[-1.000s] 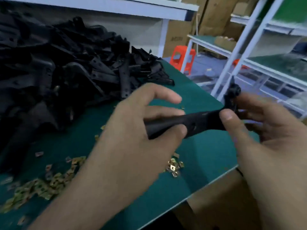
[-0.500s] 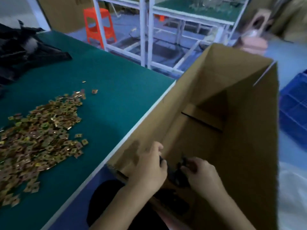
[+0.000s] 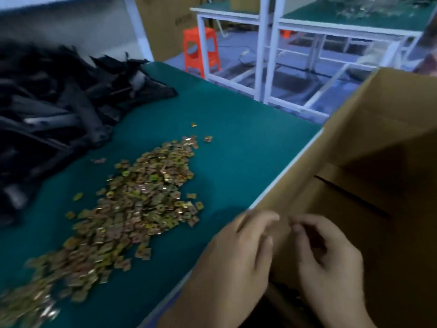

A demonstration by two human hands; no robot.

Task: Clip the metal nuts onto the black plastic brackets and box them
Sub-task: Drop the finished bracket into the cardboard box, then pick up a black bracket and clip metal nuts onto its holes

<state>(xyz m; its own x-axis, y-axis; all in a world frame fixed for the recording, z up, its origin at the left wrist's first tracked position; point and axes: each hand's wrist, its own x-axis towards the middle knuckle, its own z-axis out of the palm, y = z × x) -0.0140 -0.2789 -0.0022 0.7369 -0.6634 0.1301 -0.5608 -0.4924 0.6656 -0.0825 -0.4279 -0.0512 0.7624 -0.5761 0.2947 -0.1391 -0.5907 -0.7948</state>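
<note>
A big heap of black plastic brackets (image 3: 54, 110) fills the back left of the green table (image 3: 238, 143). In front of it spreads a pile of gold metal nuts (image 3: 132, 209). A tall open cardboard box (image 3: 354, 147) stands against the table's right edge. My left hand (image 3: 241, 254) hovers over the table edge beside the box, fingers loosely curled and holding nothing. My right hand (image 3: 328, 256) is just inside the box's near corner, fingers loosely curled, nothing visible in it. The picture is blurred by motion.
White-framed workbenches (image 3: 307, 31) with green tops stand beyond the table. An orange plastic stool (image 3: 201, 50) sits on the floor between them and the table. More cardboard boxes (image 3: 163, 22) lean at the back.
One second ago both hands held a black bracket over the table. Half a second ago they were low inside the box with it. Now both hands have come up without the bracket.
</note>
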